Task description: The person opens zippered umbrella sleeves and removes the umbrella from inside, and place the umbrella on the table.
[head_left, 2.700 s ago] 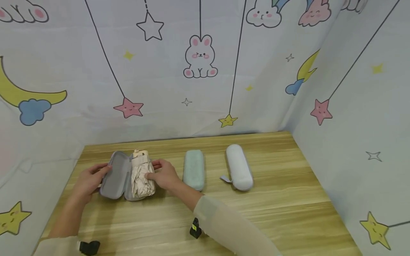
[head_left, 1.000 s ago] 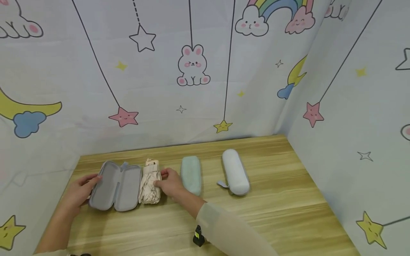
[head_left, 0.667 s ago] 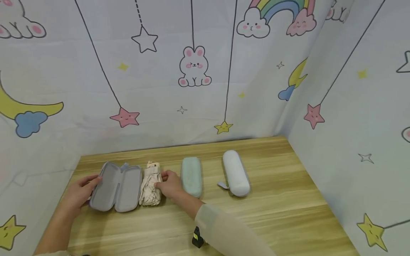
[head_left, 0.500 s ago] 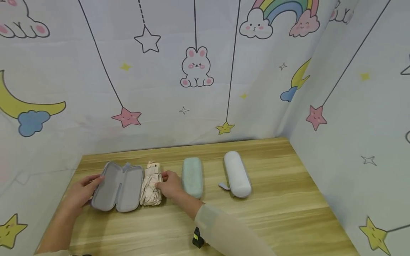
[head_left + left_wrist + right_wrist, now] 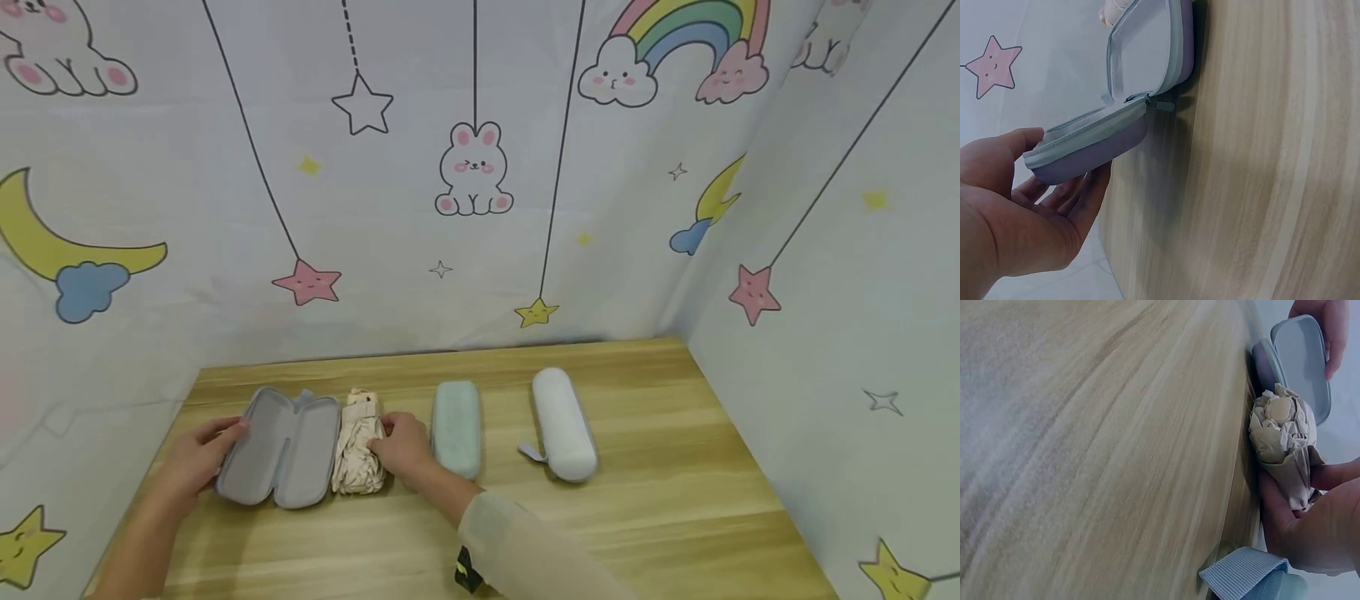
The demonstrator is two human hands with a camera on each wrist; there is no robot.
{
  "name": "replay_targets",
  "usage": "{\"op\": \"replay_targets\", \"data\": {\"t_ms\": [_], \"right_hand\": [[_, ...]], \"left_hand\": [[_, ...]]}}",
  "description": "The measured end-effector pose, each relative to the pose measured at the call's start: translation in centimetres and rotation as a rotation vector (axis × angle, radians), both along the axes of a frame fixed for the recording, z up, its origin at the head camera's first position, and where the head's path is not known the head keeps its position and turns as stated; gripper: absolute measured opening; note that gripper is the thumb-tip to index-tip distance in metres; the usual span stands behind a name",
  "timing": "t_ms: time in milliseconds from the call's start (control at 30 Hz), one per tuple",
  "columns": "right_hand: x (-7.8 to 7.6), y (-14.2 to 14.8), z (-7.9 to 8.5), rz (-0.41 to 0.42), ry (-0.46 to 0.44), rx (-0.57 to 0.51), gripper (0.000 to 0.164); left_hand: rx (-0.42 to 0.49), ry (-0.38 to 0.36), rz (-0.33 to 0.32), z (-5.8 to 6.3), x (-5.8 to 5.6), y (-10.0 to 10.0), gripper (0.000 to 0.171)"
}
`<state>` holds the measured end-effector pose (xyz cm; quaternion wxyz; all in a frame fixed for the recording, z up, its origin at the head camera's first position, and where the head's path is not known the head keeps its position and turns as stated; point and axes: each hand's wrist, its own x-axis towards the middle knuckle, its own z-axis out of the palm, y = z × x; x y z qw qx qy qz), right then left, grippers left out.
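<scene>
A zippered hard case, grey inside and purple outside, lies unfolded at the table's left. My left hand holds its raised left half, thumb over the rim and fingers beneath the purple shell. Beside the case's right half is a folded compact umbrella in crumpled beige fabric, a small face showing at its far end. My right hand grips the umbrella from its right side. In the right wrist view, thumb and fingers are on either side of the gathered cloth.
A mint-green case stands closed just right of my right hand. Further right lies a white rounded case with a grey strap. The wooden table backs onto a cartoon-printed cloth.
The umbrella has come out of the case's right half and moved right, down beside it, in my right hand. My left hand keeps its hold on the case. The head view has shifted.
</scene>
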<state>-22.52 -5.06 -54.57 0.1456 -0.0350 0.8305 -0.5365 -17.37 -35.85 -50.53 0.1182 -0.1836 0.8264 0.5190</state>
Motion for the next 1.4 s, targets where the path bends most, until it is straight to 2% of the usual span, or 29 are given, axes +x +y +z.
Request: {"op": "replay_targets", "data": {"t_ms": [600, 800, 1000, 1233, 1400], "right_hand": [[0.4, 0.0, -0.1, 0.036, 0.005, 0.016, 0.039], [0.4, -0.2, 0.1, 0.043, 0.022, 0.042, 0.039], [0.1, 0.1, 0.4, 0.057, 0.041, 0.056, 0.040], [-0.2, 0.6, 0.7, 0.097, 0.002, 0.052, 0.046], [-0.3, 1.1, 1.5, 0.126, -0.065, 0.005, 0.049]], "left_hand": [[0.024, -0.006, 0.033, -0.8, 0.4, 0.1, 0.085], [0.002, -0.007, 0.029, -0.7, 0.6, -0.3, 0.086], [-0.060, -0.004, 0.024, -0.4, 0.1, -0.6, 0.084], [-0.036, -0.032, 0.003, -0.3, 0.2, -0.7, 0.086], [-0.028, -0.048, -0.015, -0.3, 0.3, -0.9, 0.086]]}}
